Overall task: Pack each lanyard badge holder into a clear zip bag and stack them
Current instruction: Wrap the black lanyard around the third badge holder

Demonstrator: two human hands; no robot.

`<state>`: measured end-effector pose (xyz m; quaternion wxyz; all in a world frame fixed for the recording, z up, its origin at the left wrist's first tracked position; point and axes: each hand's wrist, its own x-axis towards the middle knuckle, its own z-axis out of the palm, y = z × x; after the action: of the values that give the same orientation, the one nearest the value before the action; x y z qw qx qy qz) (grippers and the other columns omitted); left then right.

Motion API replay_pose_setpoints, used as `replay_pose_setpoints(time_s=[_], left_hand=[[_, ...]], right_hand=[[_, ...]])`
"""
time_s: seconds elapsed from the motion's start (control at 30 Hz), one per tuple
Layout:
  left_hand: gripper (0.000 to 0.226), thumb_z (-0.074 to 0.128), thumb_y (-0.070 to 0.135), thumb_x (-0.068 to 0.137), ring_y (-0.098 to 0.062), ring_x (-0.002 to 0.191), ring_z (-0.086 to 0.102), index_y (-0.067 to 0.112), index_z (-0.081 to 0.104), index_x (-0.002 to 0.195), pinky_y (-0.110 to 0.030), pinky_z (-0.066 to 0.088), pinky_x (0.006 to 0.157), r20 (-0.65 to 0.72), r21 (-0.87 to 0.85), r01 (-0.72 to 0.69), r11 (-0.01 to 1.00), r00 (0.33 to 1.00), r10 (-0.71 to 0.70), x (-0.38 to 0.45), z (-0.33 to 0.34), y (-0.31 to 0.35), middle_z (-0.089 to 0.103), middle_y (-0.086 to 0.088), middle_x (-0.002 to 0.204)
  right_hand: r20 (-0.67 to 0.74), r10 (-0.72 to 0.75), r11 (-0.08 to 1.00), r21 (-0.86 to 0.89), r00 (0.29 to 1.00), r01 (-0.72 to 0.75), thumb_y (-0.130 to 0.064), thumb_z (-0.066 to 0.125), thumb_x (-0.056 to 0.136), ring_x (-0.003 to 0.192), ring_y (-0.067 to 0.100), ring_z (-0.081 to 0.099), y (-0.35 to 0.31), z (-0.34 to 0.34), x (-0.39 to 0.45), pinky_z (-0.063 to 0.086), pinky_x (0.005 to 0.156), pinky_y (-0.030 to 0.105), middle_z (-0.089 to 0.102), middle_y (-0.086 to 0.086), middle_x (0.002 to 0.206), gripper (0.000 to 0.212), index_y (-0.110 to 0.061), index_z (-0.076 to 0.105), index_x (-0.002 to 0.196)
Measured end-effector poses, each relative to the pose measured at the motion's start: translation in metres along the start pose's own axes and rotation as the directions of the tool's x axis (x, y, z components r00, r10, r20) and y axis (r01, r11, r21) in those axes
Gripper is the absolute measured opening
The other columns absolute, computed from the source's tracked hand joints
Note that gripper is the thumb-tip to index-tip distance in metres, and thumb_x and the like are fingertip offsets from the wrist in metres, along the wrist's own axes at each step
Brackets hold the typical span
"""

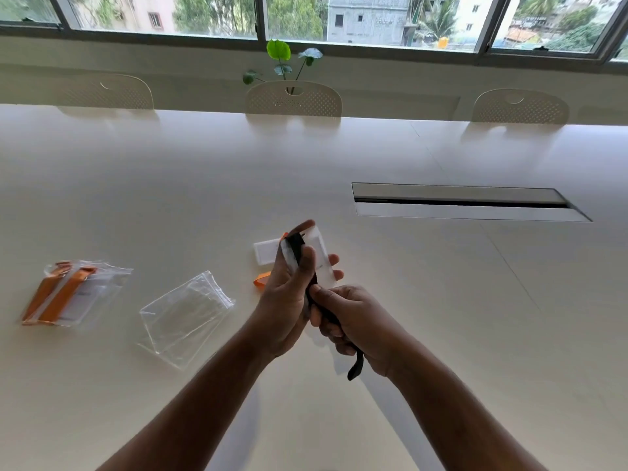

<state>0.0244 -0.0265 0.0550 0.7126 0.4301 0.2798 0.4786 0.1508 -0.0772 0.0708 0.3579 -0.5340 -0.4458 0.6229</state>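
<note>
A broad, pale, glossy table (170,198) stretches to three perforated cream chairs (293,98) under a long window; a recessed cable slot (462,202) lies right of the hands. Left of the hands lies an empty clear zip bag (185,317); farther left, a packed zip bag (73,294) holds an orange-lanyard badge. Above the table, the left hand (283,300) grips a clear rectangular plastic badge holder (319,263), thumb pressing its black lanyard (299,249). The right hand (353,324) is closed around the strap's lower length. Behind the hands, another white holder with orange strap (265,253) rests flat.
</note>
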Motion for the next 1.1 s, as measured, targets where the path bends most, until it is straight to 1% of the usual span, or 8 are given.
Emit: replay_pose_setpoints(time_s=[0.23, 0.5, 0.73, 0.8, 0.87, 0.97, 1.03, 1.1], left_hand=[[0.032, 0.043, 0.017, 0.107, -0.042, 0.114, 0.068, 0.019, 0.049, 0.137, -0.053, 0.06, 0.086, -0.107, -0.135, -0.004, 0.991, 0.994, -0.011, 0.007, -0.009, -0.005, 0.069, -0.016, 0.127], [0.032, 0.048, 0.014, 0.104, -0.048, 0.117, 0.064, 0.019, 0.044, 0.135, -0.067, 0.052, 0.092, -0.192, -0.298, -0.062, 0.953, 0.981, 0.004, 0.015, -0.018, -0.001, 0.066, -0.025, 0.128], [0.029, 0.044, 0.013, 0.105, -0.045, 0.102, 0.072, 0.024, 0.039, 0.132, -0.053, 0.061, 0.069, -0.253, -0.481, -0.001, 0.877, 0.958, -0.138, 0.013, -0.011, 0.005, 0.067, -0.031, 0.123], [0.031, 0.05, 0.016, 0.104, -0.041, 0.107, 0.07, 0.024, 0.042, 0.133, -0.048, 0.06, 0.07, -0.296, -0.336, 0.067, 0.939, 0.939, -0.173, 0.01, -0.012, 0.002, 0.062, -0.03, 0.132], [0.033, 0.056, 0.02, 0.103, -0.033, 0.113, 0.068, 0.024, 0.046, 0.133, -0.044, 0.059, 0.077, -0.299, -0.02, 0.128, 0.992, 0.946, -0.128, 0.006, -0.015, -0.002, 0.059, -0.023, 0.137], [0.023, 0.053, 0.023, 0.104, -0.022, 0.119, 0.064, 0.024, 0.059, 0.126, -0.046, 0.054, 0.099, -0.171, 0.503, -0.017, 0.864, 0.978, 0.119, 0.0, -0.018, -0.007, 0.063, -0.01, 0.132], [0.03, 0.04, 0.025, 0.109, -0.014, 0.118, 0.063, 0.017, 0.063, 0.126, -0.034, 0.05, 0.1, -0.001, 0.545, -0.181, 0.819, 0.976, 0.216, -0.003, -0.016, -0.007, 0.068, -0.002, 0.126], [0.043, 0.031, 0.037, 0.107, -0.009, 0.118, 0.061, 0.016, 0.06, 0.131, -0.024, 0.048, 0.098, 0.153, 0.463, -0.242, 0.853, 0.969, 0.192, -0.007, -0.011, -0.005, 0.069, 0.005, 0.123]], right_hand=[[-0.063, 0.013, 0.999, -0.033, 0.998, -0.016, -0.041, 0.047, 0.107, 0.045, 0.008, 0.035, 0.009, 0.004, -0.002, 0.028, 0.045, 0.021, 0.048, -0.006, 0.051, 0.05, -0.016, 0.072, 0.073], [-0.077, -0.054, 0.994, -0.102, 0.996, 0.046, -0.04, 0.046, 0.108, 0.047, 0.009, 0.029, 0.022, 0.004, -0.007, 0.025, 0.044, 0.022, 0.042, -0.003, 0.055, 0.039, -0.016, 0.075, 0.097], [-0.047, -0.248, 0.968, -0.058, 0.968, 0.245, -0.02, 0.047, 0.109, 0.048, 0.007, 0.03, 0.023, 0.003, -0.006, 0.026, 0.045, 0.019, 0.037, -0.004, 0.056, 0.029, -0.006, 0.07, 0.097], [-0.038, -0.28, 0.96, -0.005, 0.959, 0.28, -0.018, 0.048, 0.109, 0.046, 0.005, 0.029, 0.022, 0.002, -0.005, 0.025, 0.043, 0.017, 0.037, -0.008, 0.055, 0.03, 0.003, 0.066, 0.099], [-0.023, -0.316, 0.947, 0.051, 0.948, 0.317, -0.017, 0.047, 0.109, 0.046, 0.005, 0.028, 0.018, -0.003, -0.005, 0.024, 0.043, 0.018, 0.036, -0.009, 0.055, 0.031, 0.005, 0.064, 0.096], [0.014, -0.358, 0.928, 0.116, 0.934, 0.354, -0.023, 0.049, 0.108, 0.048, 0.008, 0.025, 0.009, -0.01, -0.006, 0.022, 0.044, 0.021, 0.035, -0.006, 0.057, 0.032, -0.011, 0.071, 0.089], [0.023, -0.37, 0.916, 0.179, 0.929, 0.36, -0.027, 0.05, 0.103, 0.048, 0.008, 0.025, 0.003, -0.014, -0.007, 0.021, 0.044, 0.021, 0.035, -0.004, 0.057, 0.03, -0.012, 0.07, 0.087], [0.029, -0.372, 0.901, 0.252, 0.928, 0.353, -0.027, 0.049, 0.102, 0.047, 0.007, 0.026, -0.002, -0.018, -0.006, 0.022, 0.044, 0.02, 0.035, -0.005, 0.055, 0.029, -0.009, 0.067, 0.088]])
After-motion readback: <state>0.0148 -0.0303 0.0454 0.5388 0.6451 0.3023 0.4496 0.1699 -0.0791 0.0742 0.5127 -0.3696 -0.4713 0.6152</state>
